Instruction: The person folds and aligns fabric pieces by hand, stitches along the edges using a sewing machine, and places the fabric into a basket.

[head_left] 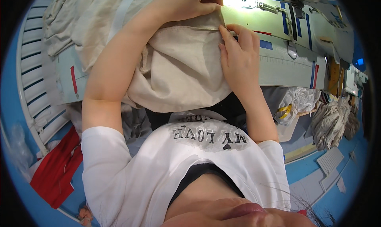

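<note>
A beige cloth with a stitched seam drapes over the near edge of the sewing table and hangs toward my lap. My left hand is closed at the cloth's far right corner, with fingers and thumb curled together on the fabric. Lower on the same right edge, my right hand pinches the cloth between thumb and index finger. A folded strip of the cloth lies between the two hands. Just beyond them, under a bright light, is the presser foot area of a sewing machine.
More beige fabric is heaped to the left beside a white slatted rack. A ruler strip runs along the table's front edge at right. Below lie a red cloth, a white bundle, grey cloth and a pedal.
</note>
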### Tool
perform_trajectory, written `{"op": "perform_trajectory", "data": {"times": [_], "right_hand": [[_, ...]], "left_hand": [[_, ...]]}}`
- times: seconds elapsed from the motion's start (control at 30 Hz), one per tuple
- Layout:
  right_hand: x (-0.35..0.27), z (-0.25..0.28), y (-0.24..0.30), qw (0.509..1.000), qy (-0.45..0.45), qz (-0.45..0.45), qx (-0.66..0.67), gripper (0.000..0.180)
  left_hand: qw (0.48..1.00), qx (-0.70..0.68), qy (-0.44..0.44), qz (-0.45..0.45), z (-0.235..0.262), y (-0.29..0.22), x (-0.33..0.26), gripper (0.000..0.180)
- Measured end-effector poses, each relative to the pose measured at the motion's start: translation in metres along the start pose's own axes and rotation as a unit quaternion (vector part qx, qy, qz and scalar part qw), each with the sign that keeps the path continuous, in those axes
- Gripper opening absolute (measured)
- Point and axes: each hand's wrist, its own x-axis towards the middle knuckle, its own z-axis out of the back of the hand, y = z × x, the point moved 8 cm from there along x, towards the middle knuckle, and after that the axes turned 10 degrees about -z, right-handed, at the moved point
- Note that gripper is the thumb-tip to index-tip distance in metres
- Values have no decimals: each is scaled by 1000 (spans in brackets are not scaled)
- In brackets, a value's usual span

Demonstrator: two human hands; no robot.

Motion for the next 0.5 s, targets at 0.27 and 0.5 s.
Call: {"op": "perform_trajectory", "data": {"times": [0.27,0.5], "right_hand": [[-5,-2,12,997,-9,38,-61,33],[5,14,1,1000,9,15,6,28]], "left_hand": [[998,-30,19,44,-4,7,-4,13],[1000,7,9,14,-5,-12,7,11]]}}
